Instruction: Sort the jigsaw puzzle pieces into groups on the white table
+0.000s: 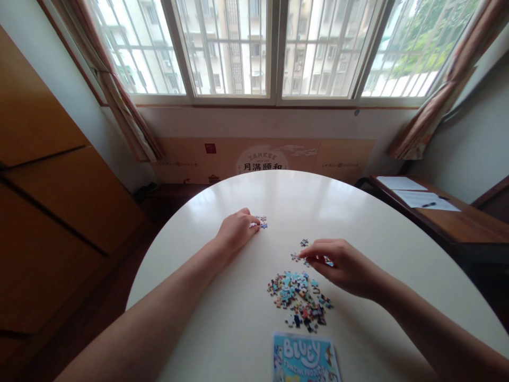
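Puzzle pieces (292,292) lay on a round white table (230,329), most of them in one messy pile in front of the person, nearer than both hands. The two hands were well apart. The left hand (237,229) reached far out with its arm nearly straight, and its side rested low on the table. Its fingers were bent, with the tips close together at a little bunch of pieces (263,218). You could not tell if it was pinching one. The right hand (338,260) came in from the side with its elbow out, back of the hand up and wrist a bit bent. Its pointing finger reached down to a few loose pieces (295,257) just past the pile. You could not tell if it had hold of any.

Just below the pile was a blue picture card (305,358) that said "Bluey". Off to the right, white papers (425,200) lay on a brown side table (473,225). Past the round table were a long printed board (345,151), a big window (230,48) with bars and tied curtains (123,119).
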A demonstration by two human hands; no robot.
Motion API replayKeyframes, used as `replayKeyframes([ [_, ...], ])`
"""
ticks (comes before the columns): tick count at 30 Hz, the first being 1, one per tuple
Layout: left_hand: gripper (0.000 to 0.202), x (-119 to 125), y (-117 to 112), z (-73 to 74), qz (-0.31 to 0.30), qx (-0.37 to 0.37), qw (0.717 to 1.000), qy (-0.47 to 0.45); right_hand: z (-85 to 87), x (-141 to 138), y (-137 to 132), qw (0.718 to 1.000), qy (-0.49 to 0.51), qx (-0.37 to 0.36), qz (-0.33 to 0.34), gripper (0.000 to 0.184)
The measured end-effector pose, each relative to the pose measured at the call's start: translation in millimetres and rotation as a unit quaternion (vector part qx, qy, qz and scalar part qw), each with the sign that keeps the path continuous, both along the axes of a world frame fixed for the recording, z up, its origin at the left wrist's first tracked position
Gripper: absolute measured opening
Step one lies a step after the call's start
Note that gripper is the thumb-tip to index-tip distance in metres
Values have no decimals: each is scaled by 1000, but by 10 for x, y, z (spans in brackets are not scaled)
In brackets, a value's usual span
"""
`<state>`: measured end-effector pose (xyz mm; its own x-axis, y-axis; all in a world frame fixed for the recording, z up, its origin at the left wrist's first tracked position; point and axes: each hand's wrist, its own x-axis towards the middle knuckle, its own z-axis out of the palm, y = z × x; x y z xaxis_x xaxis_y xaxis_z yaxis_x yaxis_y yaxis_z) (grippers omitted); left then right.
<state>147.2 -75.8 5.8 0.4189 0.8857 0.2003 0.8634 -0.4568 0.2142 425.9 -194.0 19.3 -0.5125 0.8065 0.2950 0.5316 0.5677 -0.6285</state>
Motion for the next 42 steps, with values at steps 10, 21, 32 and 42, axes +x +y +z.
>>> replayKeyframes([
  [10, 23, -18, -11, 15, -1, -11, 1000, 1, -5, 17, 1, 1000, 1, 1, 1, 25],
  [21, 25, 100, -119, 37, -9, -5, 1000, 4, 35, 5, -6, 1000, 4, 10, 2, 26],
  [32, 27, 30, -78, 53, 8, 12, 1000, 2, 32, 25, -8, 1000, -1, 12, 0, 26],
  [42, 25, -69, -30, 70, 36, 18, 999, 13, 39, 60, -2, 1000, -3, 4, -16, 23],
])
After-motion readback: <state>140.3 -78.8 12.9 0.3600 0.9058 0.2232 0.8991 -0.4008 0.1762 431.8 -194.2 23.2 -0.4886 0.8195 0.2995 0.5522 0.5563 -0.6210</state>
